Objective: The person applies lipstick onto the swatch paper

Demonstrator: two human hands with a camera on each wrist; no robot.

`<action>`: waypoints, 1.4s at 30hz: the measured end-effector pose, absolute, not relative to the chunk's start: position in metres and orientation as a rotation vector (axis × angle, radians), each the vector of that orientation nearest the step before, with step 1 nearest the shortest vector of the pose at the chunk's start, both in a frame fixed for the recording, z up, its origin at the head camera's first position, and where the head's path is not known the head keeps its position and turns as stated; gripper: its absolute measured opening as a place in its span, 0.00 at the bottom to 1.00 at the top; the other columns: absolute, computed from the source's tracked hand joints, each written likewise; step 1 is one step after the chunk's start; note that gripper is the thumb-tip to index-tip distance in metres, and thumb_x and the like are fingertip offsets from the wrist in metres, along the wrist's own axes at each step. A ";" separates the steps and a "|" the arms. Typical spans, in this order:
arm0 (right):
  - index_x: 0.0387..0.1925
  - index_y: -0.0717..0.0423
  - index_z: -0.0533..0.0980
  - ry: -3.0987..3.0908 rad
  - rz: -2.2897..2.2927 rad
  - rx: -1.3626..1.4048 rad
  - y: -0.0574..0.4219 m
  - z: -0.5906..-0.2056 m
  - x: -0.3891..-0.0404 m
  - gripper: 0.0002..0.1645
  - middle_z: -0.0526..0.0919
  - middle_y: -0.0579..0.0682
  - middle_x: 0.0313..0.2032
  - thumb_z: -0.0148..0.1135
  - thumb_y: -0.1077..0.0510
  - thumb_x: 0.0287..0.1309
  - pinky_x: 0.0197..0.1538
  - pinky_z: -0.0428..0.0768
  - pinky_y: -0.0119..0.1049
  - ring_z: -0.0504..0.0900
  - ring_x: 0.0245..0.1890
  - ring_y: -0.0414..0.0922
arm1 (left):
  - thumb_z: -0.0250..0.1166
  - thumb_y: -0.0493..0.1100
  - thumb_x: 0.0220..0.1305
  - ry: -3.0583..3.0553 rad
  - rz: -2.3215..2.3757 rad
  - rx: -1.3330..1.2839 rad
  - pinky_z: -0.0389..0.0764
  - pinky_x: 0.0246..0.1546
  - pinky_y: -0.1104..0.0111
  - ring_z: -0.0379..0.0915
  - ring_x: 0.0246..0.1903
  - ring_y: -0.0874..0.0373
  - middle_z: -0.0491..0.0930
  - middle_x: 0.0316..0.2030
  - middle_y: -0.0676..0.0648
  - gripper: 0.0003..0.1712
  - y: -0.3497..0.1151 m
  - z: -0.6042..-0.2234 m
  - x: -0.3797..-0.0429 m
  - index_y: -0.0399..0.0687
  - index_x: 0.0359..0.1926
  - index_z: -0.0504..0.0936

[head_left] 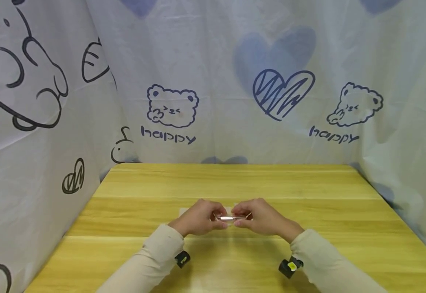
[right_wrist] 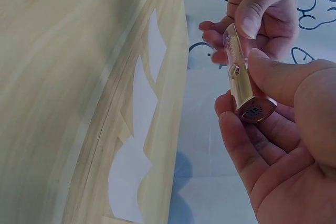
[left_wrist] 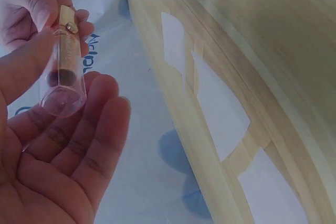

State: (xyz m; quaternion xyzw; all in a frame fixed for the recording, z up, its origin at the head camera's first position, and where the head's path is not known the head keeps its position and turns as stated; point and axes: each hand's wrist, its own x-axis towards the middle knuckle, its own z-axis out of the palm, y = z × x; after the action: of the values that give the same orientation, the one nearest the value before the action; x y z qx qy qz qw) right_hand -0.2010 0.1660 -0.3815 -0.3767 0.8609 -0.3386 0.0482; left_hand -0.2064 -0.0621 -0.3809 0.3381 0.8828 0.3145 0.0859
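Note:
A lipstick tube (head_left: 227,218) lies sideways between both hands, held above the table. My left hand (head_left: 201,218) pinches its clear end between thumb and fingers. From the other side my right hand (head_left: 262,218) grips the gold end. In the left wrist view, the clear cap (left_wrist: 63,95) points toward my left palm, and a dark band shows through it. The right wrist view shows the gold base (right_wrist: 241,85) with a small round ornament and a dark speckled label on its bottom. Cap and base are joined in one line.
White paper pieces (left_wrist: 218,106) lie on the wooden table (head_left: 231,183) beneath the hands. White sheeting (head_left: 227,81) with drawn bears and hearts hangs behind the table and along its sides. Small black devices (head_left: 182,259) sit at both wrists, by the pale sleeves.

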 end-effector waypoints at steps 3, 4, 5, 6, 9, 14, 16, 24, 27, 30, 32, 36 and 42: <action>0.49 0.60 0.81 2.618 -1.029 -1.149 0.165 -0.382 -0.200 0.16 0.86 0.49 0.40 0.66 0.58 0.61 0.38 0.81 0.28 0.83 0.38 0.37 | 0.69 0.46 0.62 2.625 0.932 1.014 0.78 0.33 0.72 0.76 0.30 0.65 0.83 0.36 0.51 0.16 -0.061 -0.381 -0.206 0.41 0.47 0.82; 0.49 0.60 0.81 2.622 -1.025 -1.147 0.164 -0.381 -0.200 0.16 0.86 0.48 0.41 0.66 0.58 0.61 0.39 0.81 0.28 0.83 0.39 0.37 | 0.68 0.46 0.63 2.623 0.937 1.014 0.78 0.33 0.72 0.77 0.30 0.65 0.83 0.37 0.51 0.16 -0.061 -0.380 -0.206 0.41 0.47 0.82; 0.49 0.59 0.81 2.625 -1.027 -1.150 0.164 -0.381 -0.200 0.15 0.86 0.48 0.41 0.66 0.58 0.61 0.39 0.81 0.28 0.83 0.39 0.37 | 0.68 0.45 0.63 2.624 0.944 1.018 0.79 0.32 0.72 0.77 0.30 0.65 0.83 0.37 0.51 0.15 -0.061 -0.380 -0.206 0.42 0.46 0.83; 0.49 0.59 0.81 2.629 -1.028 -1.151 0.164 -0.381 -0.201 0.15 0.86 0.48 0.41 0.66 0.58 0.61 0.39 0.81 0.28 0.83 0.39 0.37 | 0.68 0.45 0.63 2.624 0.952 1.022 0.79 0.32 0.72 0.77 0.29 0.65 0.83 0.36 0.51 0.13 -0.060 -0.379 -0.207 0.42 0.45 0.83; 0.48 0.59 0.81 2.631 -1.031 -1.141 0.165 -0.379 -0.201 0.15 0.86 0.48 0.41 0.66 0.57 0.61 0.39 0.81 0.28 0.83 0.39 0.37 | 0.68 0.45 0.63 2.623 0.959 1.025 0.78 0.31 0.71 0.76 0.28 0.66 0.84 0.34 0.53 0.11 -0.060 -0.378 -0.208 0.44 0.43 0.84; 0.48 0.59 0.81 2.613 -1.040 -1.122 0.167 -0.380 -0.201 0.15 0.86 0.48 0.41 0.66 0.57 0.61 0.39 0.81 0.28 0.83 0.39 0.37 | 0.68 0.46 0.62 2.621 0.934 1.037 0.78 0.32 0.71 0.76 0.29 0.66 0.83 0.33 0.55 0.10 -0.060 -0.377 -0.208 0.46 0.42 0.84; 0.48 0.59 0.81 2.610 -1.043 -1.123 0.167 -0.380 -0.201 0.15 0.86 0.48 0.41 0.66 0.57 0.62 0.39 0.81 0.28 0.83 0.38 0.37 | 0.68 0.46 0.62 2.618 0.936 1.044 0.78 0.32 0.71 0.76 0.29 0.66 0.83 0.33 0.55 0.10 -0.060 -0.377 -0.208 0.46 0.41 0.85; 0.47 0.59 0.81 2.605 -1.053 -1.129 0.168 -0.379 -0.201 0.14 0.86 0.48 0.40 0.66 0.58 0.61 0.39 0.81 0.28 0.83 0.37 0.36 | 0.68 0.46 0.63 2.608 0.943 1.001 0.77 0.28 0.72 0.74 0.26 0.67 0.82 0.31 0.58 0.09 -0.059 -0.376 -0.207 0.47 0.41 0.85; 0.46 0.59 0.82 2.596 -1.060 -1.128 0.169 -0.380 -0.200 0.13 0.86 0.47 0.39 0.66 0.58 0.61 0.38 0.81 0.28 0.83 0.36 0.35 | 0.68 0.45 0.63 2.603 0.949 1.005 0.77 0.27 0.72 0.74 0.25 0.67 0.82 0.30 0.58 0.08 -0.059 -0.376 -0.207 0.47 0.40 0.85; 0.45 0.59 0.82 2.592 -1.061 -1.133 0.169 -0.380 -0.200 0.12 0.86 0.46 0.38 0.66 0.58 0.61 0.37 0.81 0.29 0.83 0.34 0.35 | 0.68 0.45 0.62 2.607 0.945 1.007 0.77 0.27 0.72 0.74 0.25 0.67 0.82 0.29 0.58 0.09 -0.059 -0.376 -0.206 0.47 0.40 0.85; 0.45 0.59 0.82 2.592 -1.060 -1.138 0.169 -0.381 -0.200 0.13 0.86 0.46 0.38 0.66 0.58 0.61 0.37 0.82 0.29 0.83 0.34 0.34 | 0.68 0.46 0.62 2.612 0.937 1.006 0.76 0.28 0.72 0.74 0.25 0.66 0.82 0.30 0.58 0.09 -0.059 -0.377 -0.206 0.47 0.40 0.85; 0.45 0.59 0.82 2.589 -1.065 -1.145 0.170 -0.382 -0.200 0.12 0.86 0.46 0.38 0.66 0.58 0.61 0.37 0.82 0.29 0.83 0.35 0.35 | 0.68 0.47 0.62 2.616 0.926 0.999 0.76 0.28 0.72 0.75 0.26 0.65 0.82 0.29 0.59 0.09 -0.058 -0.379 -0.206 0.47 0.39 0.85; 0.45 0.61 0.82 2.630 -1.045 -1.147 0.175 -0.383 -0.199 0.13 0.86 0.46 0.37 0.66 0.59 0.61 0.36 0.81 0.30 0.83 0.34 0.35 | 0.68 0.45 0.62 2.640 0.914 1.017 0.78 0.31 0.71 0.76 0.28 0.66 0.83 0.30 0.56 0.09 -0.063 -0.381 -0.206 0.45 0.39 0.85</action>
State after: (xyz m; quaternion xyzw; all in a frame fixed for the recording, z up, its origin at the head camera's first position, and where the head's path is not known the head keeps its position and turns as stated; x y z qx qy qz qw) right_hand -0.1989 0.1750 -0.3832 -0.3753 0.8605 -0.3418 0.0440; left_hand -0.2064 -0.0629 -0.3808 0.3408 0.8848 0.3064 0.0839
